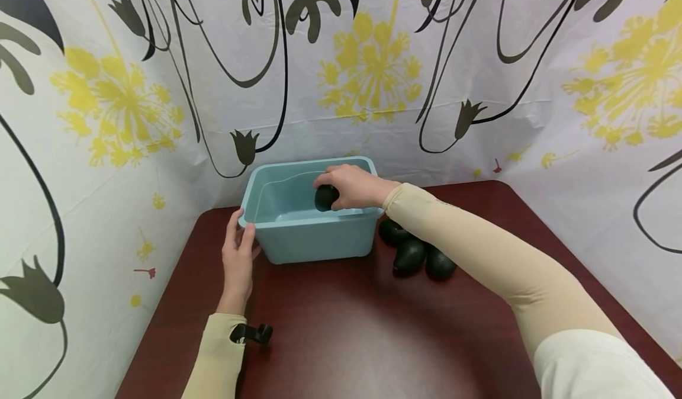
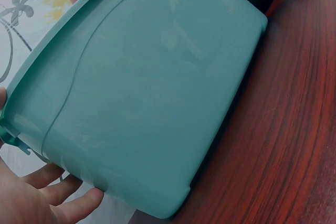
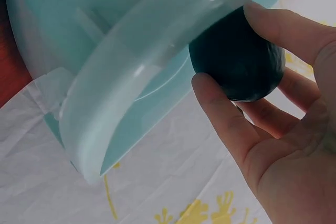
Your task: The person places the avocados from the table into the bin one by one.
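Note:
A dark green avocado (image 1: 326,198) is gripped in my right hand (image 1: 354,186), just above the front rim of a light blue plastic bin (image 1: 319,239). In the right wrist view, thumb and fingers wrap around the avocado (image 3: 236,56). My left hand (image 1: 238,263) holds the bin's left front corner. Seen from the left wrist, the fingers (image 2: 79,203) press the bin's side below the rim, and the thumb is at the rim. Beside the bin, to its right, several more avocados (image 1: 410,257) lie together on the table, partly hidden by my right forearm.
The bin stands on a dark red wooden table (image 1: 341,328) near its back edge. A white cloth (image 1: 373,132) printed with flowers hangs behind and at both sides. A black strap device (image 1: 253,334) sits on my left wrist.

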Demonstrator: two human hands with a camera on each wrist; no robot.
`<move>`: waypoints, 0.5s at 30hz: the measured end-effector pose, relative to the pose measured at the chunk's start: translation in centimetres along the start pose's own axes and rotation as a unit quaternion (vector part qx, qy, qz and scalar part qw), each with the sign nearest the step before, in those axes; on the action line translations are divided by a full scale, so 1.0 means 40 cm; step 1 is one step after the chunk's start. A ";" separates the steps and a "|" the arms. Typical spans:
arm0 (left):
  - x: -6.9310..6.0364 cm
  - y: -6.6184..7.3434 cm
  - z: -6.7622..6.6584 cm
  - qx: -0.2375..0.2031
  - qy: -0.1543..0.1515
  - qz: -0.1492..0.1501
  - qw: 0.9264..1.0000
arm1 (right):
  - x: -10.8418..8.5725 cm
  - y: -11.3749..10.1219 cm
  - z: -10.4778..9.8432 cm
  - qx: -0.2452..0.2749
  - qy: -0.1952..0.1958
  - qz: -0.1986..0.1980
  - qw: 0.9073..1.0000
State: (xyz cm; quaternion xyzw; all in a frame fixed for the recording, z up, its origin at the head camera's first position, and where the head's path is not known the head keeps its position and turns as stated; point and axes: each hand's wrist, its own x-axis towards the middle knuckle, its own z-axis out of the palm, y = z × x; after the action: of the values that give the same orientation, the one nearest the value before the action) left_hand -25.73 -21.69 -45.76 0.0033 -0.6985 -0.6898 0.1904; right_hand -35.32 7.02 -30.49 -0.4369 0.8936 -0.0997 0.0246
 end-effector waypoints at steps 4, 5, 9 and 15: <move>-0.005 0.026 0.004 -0.007 -0.008 -0.005 1.000 | 0.000 0.003 0.000 0.002 0.006 0.002 1.000; -0.005 0.026 0.004 -0.008 -0.009 -0.005 1.000 | 0.000 0.004 0.000 0.004 0.011 0.004 1.000; -0.002 0.010 0.002 -0.004 -0.005 -0.005 1.000 | -0.003 0.007 -0.003 0.004 0.041 0.014 0.999; 0.000 -0.001 0.003 0.000 0.000 -0.001 1.000 | -0.020 0.014 -0.014 -0.004 0.079 0.019 0.997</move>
State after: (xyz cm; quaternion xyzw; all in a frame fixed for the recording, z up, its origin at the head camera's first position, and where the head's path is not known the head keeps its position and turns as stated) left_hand -25.78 -21.59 -45.79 0.0042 -0.6987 -0.6899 0.1892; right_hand -35.33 8.06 -30.08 -0.4111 0.9011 -0.1300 -0.0454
